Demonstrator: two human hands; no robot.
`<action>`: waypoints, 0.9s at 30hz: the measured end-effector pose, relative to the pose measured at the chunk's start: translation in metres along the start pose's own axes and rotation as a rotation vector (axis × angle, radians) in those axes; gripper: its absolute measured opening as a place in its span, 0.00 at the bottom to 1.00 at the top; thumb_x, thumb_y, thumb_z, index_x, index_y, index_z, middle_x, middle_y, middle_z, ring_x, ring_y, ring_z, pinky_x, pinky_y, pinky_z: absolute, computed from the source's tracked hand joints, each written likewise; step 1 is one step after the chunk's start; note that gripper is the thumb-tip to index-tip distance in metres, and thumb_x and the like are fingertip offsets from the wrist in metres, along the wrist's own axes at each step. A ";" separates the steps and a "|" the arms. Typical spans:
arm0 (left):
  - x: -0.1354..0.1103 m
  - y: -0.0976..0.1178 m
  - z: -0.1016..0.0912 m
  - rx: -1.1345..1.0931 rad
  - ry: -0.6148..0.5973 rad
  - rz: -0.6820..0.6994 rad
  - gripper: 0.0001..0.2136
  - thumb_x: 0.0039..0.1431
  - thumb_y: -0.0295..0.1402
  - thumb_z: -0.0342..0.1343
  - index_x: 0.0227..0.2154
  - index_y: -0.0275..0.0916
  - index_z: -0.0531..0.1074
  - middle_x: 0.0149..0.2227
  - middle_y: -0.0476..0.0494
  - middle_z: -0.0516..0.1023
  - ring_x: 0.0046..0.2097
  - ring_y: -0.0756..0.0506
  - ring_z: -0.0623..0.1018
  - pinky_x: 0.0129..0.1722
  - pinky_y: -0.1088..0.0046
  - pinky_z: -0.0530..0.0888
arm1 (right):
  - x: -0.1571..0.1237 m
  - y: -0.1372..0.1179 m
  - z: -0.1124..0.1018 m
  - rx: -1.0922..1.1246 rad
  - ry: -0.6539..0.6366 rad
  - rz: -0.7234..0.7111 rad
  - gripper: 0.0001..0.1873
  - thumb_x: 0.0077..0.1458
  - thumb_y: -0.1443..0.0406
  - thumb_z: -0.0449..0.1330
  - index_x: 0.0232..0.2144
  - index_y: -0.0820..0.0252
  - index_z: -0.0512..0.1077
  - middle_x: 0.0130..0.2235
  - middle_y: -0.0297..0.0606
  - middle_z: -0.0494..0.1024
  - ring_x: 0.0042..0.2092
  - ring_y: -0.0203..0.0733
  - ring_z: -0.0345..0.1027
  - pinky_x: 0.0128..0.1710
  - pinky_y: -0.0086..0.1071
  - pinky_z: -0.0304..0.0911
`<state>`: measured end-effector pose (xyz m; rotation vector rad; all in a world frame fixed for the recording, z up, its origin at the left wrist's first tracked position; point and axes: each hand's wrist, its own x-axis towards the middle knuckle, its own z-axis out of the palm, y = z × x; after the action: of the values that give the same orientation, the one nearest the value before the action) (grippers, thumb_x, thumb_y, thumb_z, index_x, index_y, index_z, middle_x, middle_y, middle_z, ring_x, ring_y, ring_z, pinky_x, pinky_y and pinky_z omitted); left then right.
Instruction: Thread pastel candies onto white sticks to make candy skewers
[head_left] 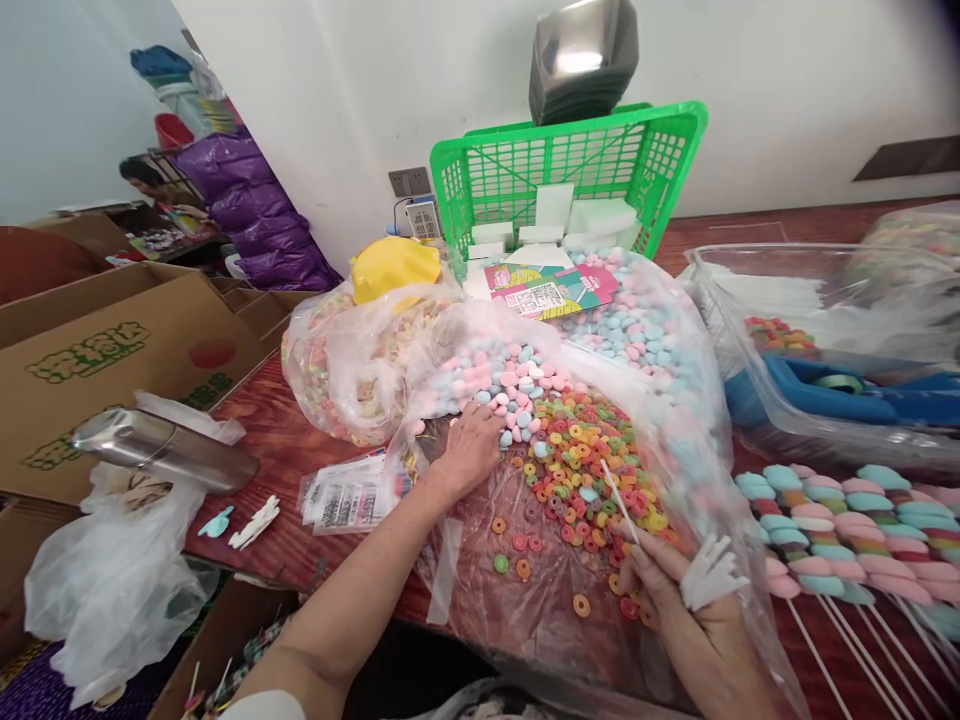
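My left hand point(472, 442) rests palm down at the near edge of a pile of pink and blue oval candies point(517, 385), probably marshmallows. Its fingers are slightly apart and touch the candies; nothing shows in its grasp. My right hand point(679, 605) pinches a thin white stick point(616, 488), tilted up over the ring-shaped gummies point(581, 460). The stick's upper part is bare. A cluster of white ribbed strips point(712, 575) lies against the back of this hand; how it is held is unclear. Both candy piles lie on clear plastic sheeting point(540, 600).
Finished candy skewers point(847, 525) lie at right, below a clear tub point(825, 440) holding blue-handled tools. Behind stand a green basket point(555, 150) and a bag of gummy rings point(352, 370). At left are a steel flask point(172, 450) and cardboard boxes point(127, 360); another person sits beyond.
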<state>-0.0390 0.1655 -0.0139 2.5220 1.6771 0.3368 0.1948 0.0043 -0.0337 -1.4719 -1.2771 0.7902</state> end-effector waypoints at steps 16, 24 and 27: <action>-0.041 0.044 -0.025 -1.548 0.075 -0.391 0.11 0.39 0.29 0.70 0.30 0.38 0.81 0.34 0.45 0.82 0.36 0.49 0.78 0.40 0.72 0.73 | -0.015 -0.011 0.015 -0.081 -0.197 -0.359 0.21 0.58 0.72 0.49 0.47 0.62 0.78 0.26 0.37 0.79 0.29 0.41 0.76 0.36 0.32 0.74; -0.058 0.082 -0.032 -1.904 0.057 -0.481 0.16 0.31 0.26 0.74 0.28 0.39 0.81 0.33 0.48 0.84 0.34 0.51 0.80 0.36 0.79 0.75 | -0.019 -0.011 0.009 -0.116 -0.157 -0.415 0.25 0.53 0.74 0.48 0.48 0.65 0.77 0.38 0.44 0.84 0.38 0.44 0.80 0.38 0.32 0.75; -0.059 0.086 -0.029 -1.930 0.071 -0.492 0.16 0.31 0.27 0.74 0.29 0.40 0.81 0.31 0.48 0.84 0.33 0.51 0.80 0.34 0.80 0.75 | -0.019 -0.018 0.004 -0.112 -0.133 -0.422 0.25 0.53 0.74 0.48 0.47 0.65 0.78 0.39 0.44 0.84 0.38 0.44 0.80 0.39 0.32 0.75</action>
<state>0.0093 0.0765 0.0235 0.6533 0.8491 1.1608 0.1815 -0.0137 -0.0202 -1.1877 -1.6845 0.5475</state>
